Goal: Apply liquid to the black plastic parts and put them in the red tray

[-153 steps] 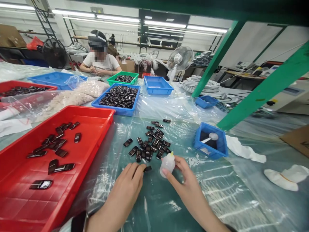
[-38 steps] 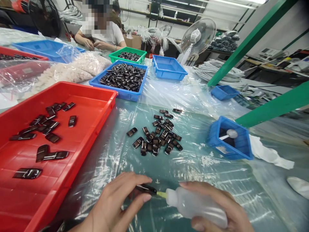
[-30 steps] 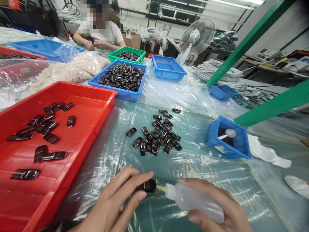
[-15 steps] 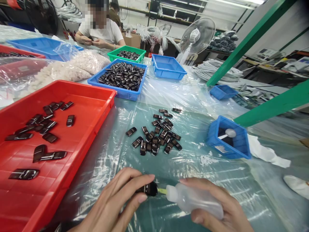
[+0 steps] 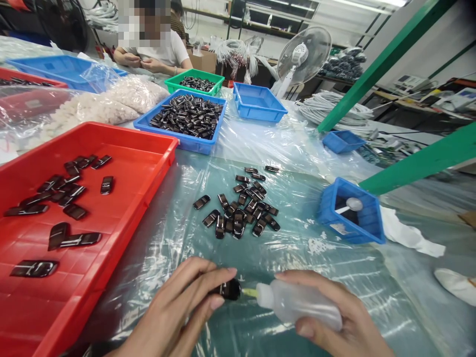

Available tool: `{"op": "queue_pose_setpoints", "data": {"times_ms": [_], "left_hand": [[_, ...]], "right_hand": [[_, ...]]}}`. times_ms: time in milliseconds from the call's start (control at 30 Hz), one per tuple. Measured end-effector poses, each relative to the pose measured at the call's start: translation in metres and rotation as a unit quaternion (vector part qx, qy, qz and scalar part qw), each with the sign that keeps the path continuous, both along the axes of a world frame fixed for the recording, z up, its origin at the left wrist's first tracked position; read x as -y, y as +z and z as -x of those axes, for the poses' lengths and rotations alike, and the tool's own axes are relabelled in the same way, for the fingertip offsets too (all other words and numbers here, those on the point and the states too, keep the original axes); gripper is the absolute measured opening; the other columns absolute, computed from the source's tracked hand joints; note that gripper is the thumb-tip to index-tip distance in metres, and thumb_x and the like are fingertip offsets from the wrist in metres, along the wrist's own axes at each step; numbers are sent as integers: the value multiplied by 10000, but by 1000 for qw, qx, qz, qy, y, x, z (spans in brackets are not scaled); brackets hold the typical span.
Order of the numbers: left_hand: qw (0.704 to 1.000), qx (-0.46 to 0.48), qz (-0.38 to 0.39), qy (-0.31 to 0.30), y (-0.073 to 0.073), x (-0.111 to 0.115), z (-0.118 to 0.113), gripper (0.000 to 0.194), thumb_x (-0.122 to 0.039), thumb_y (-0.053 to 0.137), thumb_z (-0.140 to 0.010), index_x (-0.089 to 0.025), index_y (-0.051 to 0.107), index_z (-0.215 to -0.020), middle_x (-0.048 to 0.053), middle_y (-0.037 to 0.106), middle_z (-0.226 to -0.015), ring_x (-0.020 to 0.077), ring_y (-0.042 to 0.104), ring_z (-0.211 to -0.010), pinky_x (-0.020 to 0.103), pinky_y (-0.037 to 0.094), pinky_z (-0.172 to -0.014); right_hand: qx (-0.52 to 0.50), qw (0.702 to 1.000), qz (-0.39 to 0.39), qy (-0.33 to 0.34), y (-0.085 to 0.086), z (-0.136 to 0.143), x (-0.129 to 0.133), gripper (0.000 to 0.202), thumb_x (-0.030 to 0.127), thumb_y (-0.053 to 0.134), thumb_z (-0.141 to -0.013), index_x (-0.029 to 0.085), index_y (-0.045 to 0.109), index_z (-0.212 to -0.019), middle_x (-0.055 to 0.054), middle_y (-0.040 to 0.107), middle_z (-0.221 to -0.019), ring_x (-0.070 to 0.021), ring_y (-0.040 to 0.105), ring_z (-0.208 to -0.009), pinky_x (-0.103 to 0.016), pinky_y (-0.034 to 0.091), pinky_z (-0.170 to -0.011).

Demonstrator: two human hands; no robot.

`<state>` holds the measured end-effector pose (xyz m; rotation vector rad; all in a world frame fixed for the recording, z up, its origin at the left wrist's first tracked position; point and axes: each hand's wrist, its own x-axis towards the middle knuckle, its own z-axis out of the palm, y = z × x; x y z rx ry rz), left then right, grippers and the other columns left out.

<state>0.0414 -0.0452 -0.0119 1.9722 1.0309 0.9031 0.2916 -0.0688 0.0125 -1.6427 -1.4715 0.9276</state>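
My left hand [image 5: 186, 302] pinches a small glossy black plastic piece [image 5: 231, 289] between thumb and fingers, low over the table. In my right hand [image 5: 334, 307] lies a translucent white squeeze bottle [image 5: 297, 303], held on its side with fingers above and thumb below. Its thin yellowish nozzle tip [image 5: 250, 292] points left, right at the end of the black piece; whether the two touch I cannot tell. Beyond my hands a loose pile of similar black pieces [image 5: 238, 218] rests on the plastic-covered table [image 5: 178, 243].
On the left stands a red tray [image 5: 122, 238] with several black pieces. A full blue tray [image 5: 178, 136] and a green tray [image 5: 171, 87] sit farther back. To the right is a blue bin [image 5: 353, 233] holding a white spoon [image 5: 354, 204]. Across the table sits a person [image 5: 167, 49].
Almost nothing differs. The black piece and the nozzle tip keep nearly the same positions, and the whole view has shifted very slightly.
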Motion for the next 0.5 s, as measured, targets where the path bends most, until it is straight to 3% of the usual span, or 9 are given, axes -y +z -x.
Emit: {"op": "queue_pose_setpoints", "data": {"times_ms": [100,200,300,367,433,500], "left_hand": [[998,4,41,52,3,-3,-1,309,-207,455,-985,-326,558,-1251,10,622,-1102,148,620,-1016,195,501,-847],[993,8,82,86,3,-5,-1,256,-283,446,-995,-336,606,-1188,-3,662,-1111,163,642,-1030,214,529,-821],[988,5,121,94,-1,-5,0,253,-324,450,-994,-327,642,-1159,-9,704,-1024,160,689,-902,244,557,-792],[988,10,132,86,-4,-6,0,269,-340,440,-997,-301,660,-1147,-10,707,-881,154,686,-783,243,572,-725],[988,15,133,76,-6,-7,1,296,-355,419,-1003,-269,686,-1102,-10,677,-769,153,660,-715,230,570,-666],[988,11,135,75,-8,-7,2,305,-369,421,-1002,-255,692,-1084,-8,666,-751,156,652,-704,232,566,-666]], "right_hand": [[25,1000,-3,5,-6,-8,-7,323,496,674,-788,352,740,-1069,-41,759,-1027,-247,719,-864,-325,608,-683],[25,999,-20,-2,-17,-11,-16,370,438,643,-843,307,648,-1189,-58,689,-1232,-266,607,-1177,-391,529,-934],[9,1000,-23,8,-27,-9,-24,290,402,610,-884,292,598,-1152,-62,664,-1255,-236,595,-1189,-348,528,-923],[16,999,-25,-12,-32,-6,-26,340,401,590,-899,297,527,-1216,-72,632,-1282,-231,586,-1188,-344,541,-884],[59,992,-91,-57,-33,-3,-24,450,377,623,-878,297,449,-1285,-85,603,-1261,-235,598,-1125,-370,544,-852],[111,970,-199,-81,-33,2,-18,442,297,676,-842,304,471,-1234,-54,608,-1115,-226,609,-1003,-380,536,-821]]}}
